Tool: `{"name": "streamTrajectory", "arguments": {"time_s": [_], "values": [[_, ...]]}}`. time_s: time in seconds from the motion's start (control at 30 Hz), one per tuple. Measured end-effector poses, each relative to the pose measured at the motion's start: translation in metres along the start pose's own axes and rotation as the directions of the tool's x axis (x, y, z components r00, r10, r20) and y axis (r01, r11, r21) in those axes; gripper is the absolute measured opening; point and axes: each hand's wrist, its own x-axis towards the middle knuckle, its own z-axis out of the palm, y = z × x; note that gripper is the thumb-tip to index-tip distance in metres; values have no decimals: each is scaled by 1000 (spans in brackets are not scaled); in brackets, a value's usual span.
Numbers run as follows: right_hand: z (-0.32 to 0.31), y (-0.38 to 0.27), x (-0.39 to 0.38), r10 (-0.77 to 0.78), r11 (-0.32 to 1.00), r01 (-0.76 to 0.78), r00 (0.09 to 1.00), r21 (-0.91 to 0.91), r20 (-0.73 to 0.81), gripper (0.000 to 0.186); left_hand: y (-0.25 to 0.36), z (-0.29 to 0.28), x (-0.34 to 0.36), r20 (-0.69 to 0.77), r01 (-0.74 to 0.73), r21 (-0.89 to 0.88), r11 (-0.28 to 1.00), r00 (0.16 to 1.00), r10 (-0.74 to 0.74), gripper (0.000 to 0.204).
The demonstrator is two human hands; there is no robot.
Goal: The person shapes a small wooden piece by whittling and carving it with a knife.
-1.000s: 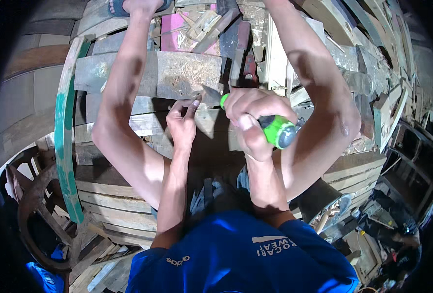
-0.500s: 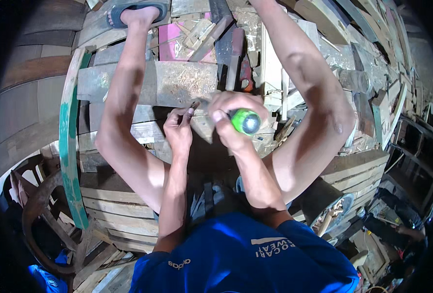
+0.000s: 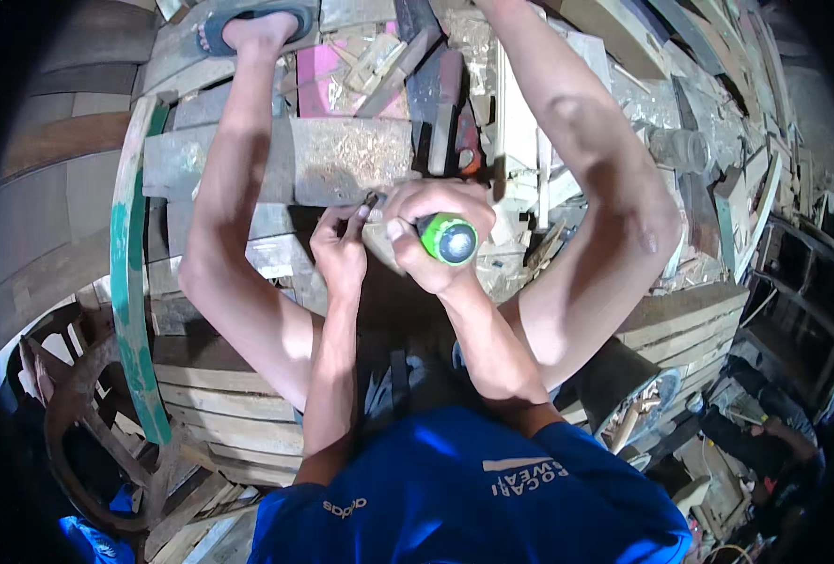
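Observation:
My right hand (image 3: 417, 258) is wrapped round a green-and-black tool handle (image 3: 452, 241) with a round, pale end facing up; the tool's working end is hidden under the fist. Beside it, my left hand (image 3: 342, 249) is closed in a pinch, thumb and fingertips on a small dark piece (image 3: 371, 199), whose kind I cannot make out. The two hands are close together between my bent legs, above a plank floor (image 3: 276, 221). Just beyond them lies a wide board (image 3: 351, 150) strewn with wood shavings.
A pink panel (image 3: 315, 83) with wood scraps lies farther off. To the left stands a green-painted plank (image 3: 130, 282), near a curved wooden chair part (image 3: 60, 423). At right are a clear jar (image 3: 685, 150), a tub (image 3: 614, 385) with wood offcuts, and piled timber (image 3: 624, 38).
My right hand and the green handle have moved a little left, closer to my left hand. The left hand keeps its pinch, nearly in place.

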Motion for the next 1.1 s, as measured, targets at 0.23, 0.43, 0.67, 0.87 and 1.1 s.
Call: {"name": "streamTrajectory", "arguments": {"time_s": [0.23, 0.43, 0.67, 0.87, 1.1], "values": [[-1, 1, -5, 11, 998, -10, 1000, -59, 26, 14, 12, 4, -3, 53, -56, 86, 995, 997, 52, 8], [3, -16, 5, 60, 986, -40, 990, 159, -125, 12, 8, 3, 2, 8, -7, 81, 997, 1000, 6, 10], [0, -1, -2, 63, 997, -61, 996, 38, -65, 11, 4, -1, 1, -22, -19, 54, 998, 1000, 20, 9], [0, 9, -8, -30, 999, 31, 998, -10, 58, 15, 6, -2, -1, 0, 68, 3, 998, 998, -68, 6], [-7, 3, -12, 64, 995, -63, 998, -76, 5, 15, 17, 7, -4, 23, -2, 86, 996, 1000, 0, 7]]}}
